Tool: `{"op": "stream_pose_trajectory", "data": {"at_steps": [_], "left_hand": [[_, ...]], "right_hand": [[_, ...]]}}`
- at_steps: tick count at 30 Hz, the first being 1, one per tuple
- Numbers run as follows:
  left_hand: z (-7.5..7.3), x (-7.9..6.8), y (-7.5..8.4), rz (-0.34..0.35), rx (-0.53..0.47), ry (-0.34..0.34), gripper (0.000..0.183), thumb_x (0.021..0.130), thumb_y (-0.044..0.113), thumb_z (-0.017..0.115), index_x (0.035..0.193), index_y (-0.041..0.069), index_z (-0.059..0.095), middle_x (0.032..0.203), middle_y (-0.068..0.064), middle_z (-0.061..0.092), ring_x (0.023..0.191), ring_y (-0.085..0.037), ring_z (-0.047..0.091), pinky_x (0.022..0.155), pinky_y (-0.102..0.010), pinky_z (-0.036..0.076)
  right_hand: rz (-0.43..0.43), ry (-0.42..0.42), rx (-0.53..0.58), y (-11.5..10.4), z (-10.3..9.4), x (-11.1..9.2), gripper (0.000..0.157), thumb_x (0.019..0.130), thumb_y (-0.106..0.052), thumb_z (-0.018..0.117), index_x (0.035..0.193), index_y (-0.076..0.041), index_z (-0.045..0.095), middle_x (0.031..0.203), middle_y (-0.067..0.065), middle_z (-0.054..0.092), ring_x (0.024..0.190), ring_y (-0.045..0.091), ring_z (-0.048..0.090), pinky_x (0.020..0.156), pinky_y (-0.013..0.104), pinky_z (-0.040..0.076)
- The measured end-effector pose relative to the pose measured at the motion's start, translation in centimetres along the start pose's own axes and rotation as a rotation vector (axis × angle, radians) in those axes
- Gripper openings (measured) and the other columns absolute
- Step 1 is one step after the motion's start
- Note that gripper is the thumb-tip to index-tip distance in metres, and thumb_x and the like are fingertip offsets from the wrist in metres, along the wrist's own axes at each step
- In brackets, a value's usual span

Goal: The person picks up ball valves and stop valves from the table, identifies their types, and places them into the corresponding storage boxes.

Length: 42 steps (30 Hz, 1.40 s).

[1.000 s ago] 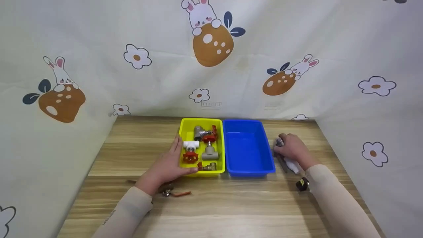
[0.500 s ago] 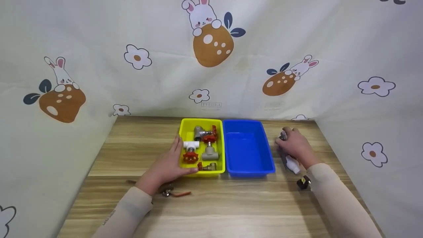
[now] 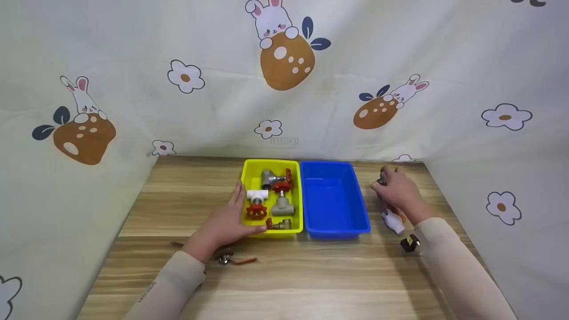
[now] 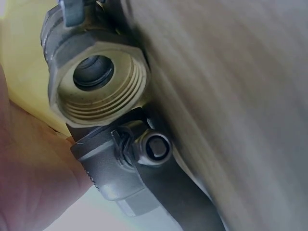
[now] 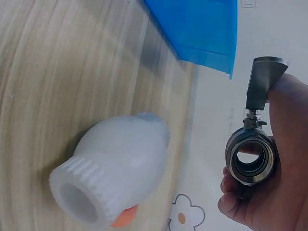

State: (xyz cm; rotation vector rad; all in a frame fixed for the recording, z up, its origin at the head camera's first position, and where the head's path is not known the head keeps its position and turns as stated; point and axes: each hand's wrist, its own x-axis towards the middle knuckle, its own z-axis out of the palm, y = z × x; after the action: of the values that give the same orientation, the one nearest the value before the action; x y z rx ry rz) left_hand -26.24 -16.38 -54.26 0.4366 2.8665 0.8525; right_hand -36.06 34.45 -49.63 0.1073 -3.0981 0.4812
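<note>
In my right hand [image 3: 398, 189] I grip a metal ball valve [image 5: 234, 168], its flat lever [image 5: 262, 82] pointing up in the right wrist view. Just below it, on the table, lies a white plastic valve [image 3: 393, 223] with ribbed ends and a bit of orange. My left hand [image 3: 224, 222] rests against the yellow bin [image 3: 300, 200], fingers straight along its left wall and thumb at the front rim. Several valves with red handwheels lie inside, among them a white one [image 3: 257, 195] and a grey one [image 3: 282, 208].
To the right of the yellow bin stands a blue bin [image 3: 333, 200] with nothing in it. Under my left wrist lie ball valves, one with an orange-red lever [image 3: 244, 261] and one with a dark lever [image 4: 180, 190]. Patterned cloth [image 3: 222, 111] walls the table in.
My right hand has moved slightly right and away with the metal ball valve, off the white valve, which now shows more, including its orange part. My left hand has stayed still.
</note>
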Motion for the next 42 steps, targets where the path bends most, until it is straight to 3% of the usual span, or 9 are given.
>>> {"op": "stream_pose_trajectory", "data": {"at_steps": [15, 25, 42], "left_hand": [[-0.1, 0.0, -0.1, 0.000, -0.010, -0.007, 0.141, 0.084, 0.084, 0.076, 0.178, 0.011, 0.000, 0.184, -0.011, -0.013, 0.157, -0.053, 0.036, 0.125, -0.063, 0.037], [0.0, 0.0, 0.0, -0.016, -0.022, -0.007, 0.141, 0.084, 0.085, 0.076, 0.178, 0.011, 0.002, 0.185, -0.010, -0.011, 0.157, -0.050, 0.038, 0.124, -0.063, 0.039], [0.1, 0.1, -0.2, -0.022, -0.033, -0.006, 0.142, 0.083, 0.086, 0.076, 0.178, 0.007, 0.007, 0.185, -0.013, -0.008, 0.160, -0.050, 0.034, 0.126, -0.064, 0.036]], "right_hand": [[-0.006, -0.007, 0.011, -1.5, -1.0, -0.2, 0.068, 0.098, -0.044, 0.062, 0.150, -0.001, 0.050, 0.136, 0.032, 0.047, 0.105, 0.049, 0.062, 0.090, 0.066, 0.057], [-0.028, 0.007, 0.032, -1.9, -1.2, -0.2, 0.063, 0.098, -0.043, 0.061, 0.146, -0.002, 0.052, 0.132, 0.030, 0.048, 0.101, 0.047, 0.062, 0.086, 0.062, 0.057], [-0.014, -0.023, 0.058, -3.3, -1.8, 0.0, 0.063, 0.100, -0.045, 0.059, 0.146, -0.002, 0.052, 0.136, 0.032, 0.049, 0.107, 0.048, 0.061, 0.093, 0.064, 0.057]]}}
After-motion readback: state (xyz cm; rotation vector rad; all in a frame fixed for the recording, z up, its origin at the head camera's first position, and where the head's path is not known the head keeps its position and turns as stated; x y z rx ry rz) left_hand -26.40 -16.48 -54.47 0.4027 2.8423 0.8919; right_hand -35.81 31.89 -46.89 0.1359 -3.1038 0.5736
